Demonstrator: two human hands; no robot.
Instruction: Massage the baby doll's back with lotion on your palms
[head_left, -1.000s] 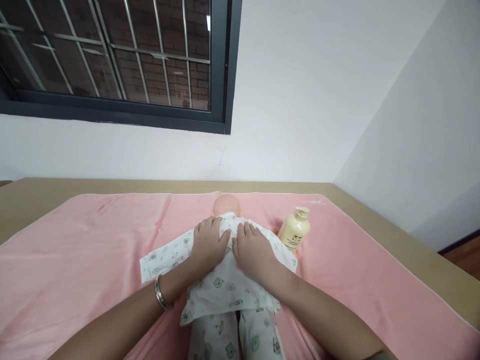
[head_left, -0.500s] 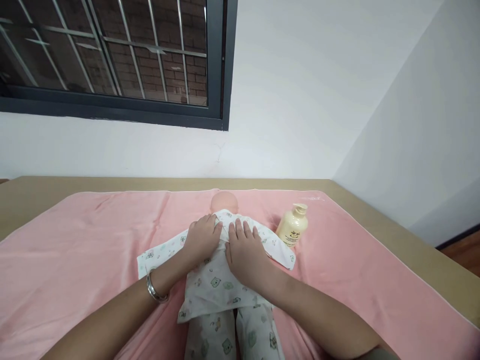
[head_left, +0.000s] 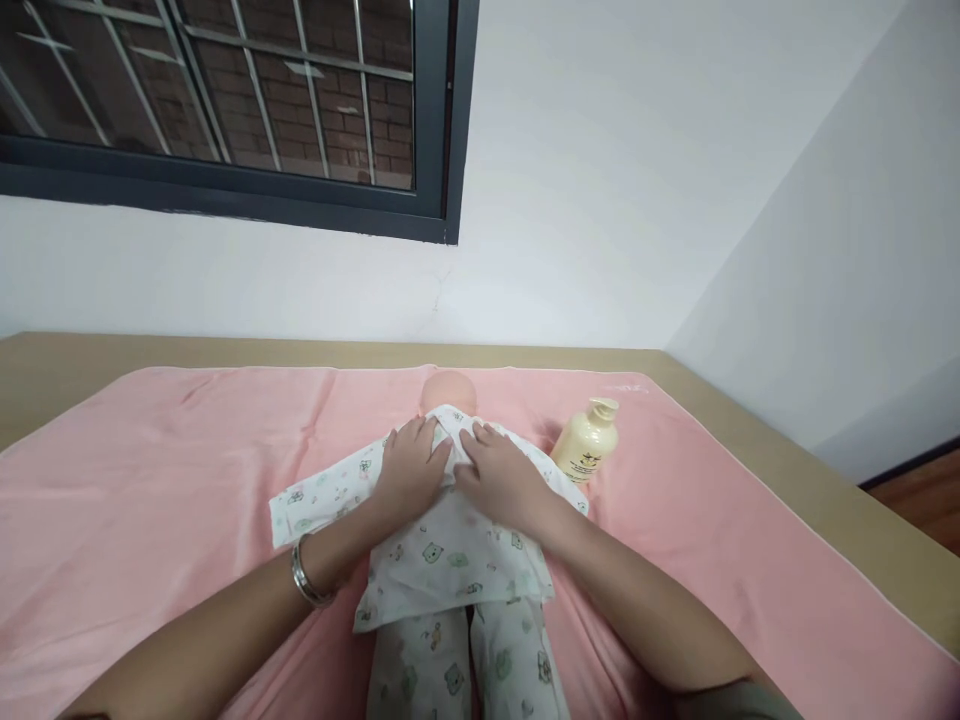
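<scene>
A baby doll [head_left: 448,392] lies on a pink sheet, its bald head away from me. It wears a white long-sleeved top [head_left: 450,560] with a green animal print and matching trousers [head_left: 427,660]. My left hand [head_left: 411,465] rests on the left side of the chest near the shoulder, fingers spread over the cloth. My right hand [head_left: 499,475] lies on the right side of the chest by the collar, fingers slightly bent and thumb apart. Neither hand visibly holds anything. The doll's face is not visible.
A pale yellow pump bottle [head_left: 586,440] stands by the doll's right-hand sleeve. The pink sheet [head_left: 187,470] covers a tan surface [head_left: 750,430] that meets white walls. A dark-framed window [head_left: 442,120] with metal bars is at upper left.
My right hand has shifted slightly up toward the collar, and its fingers have bent from lying flat. My left hand stays on the chest. The camera view has tilted slightly.
</scene>
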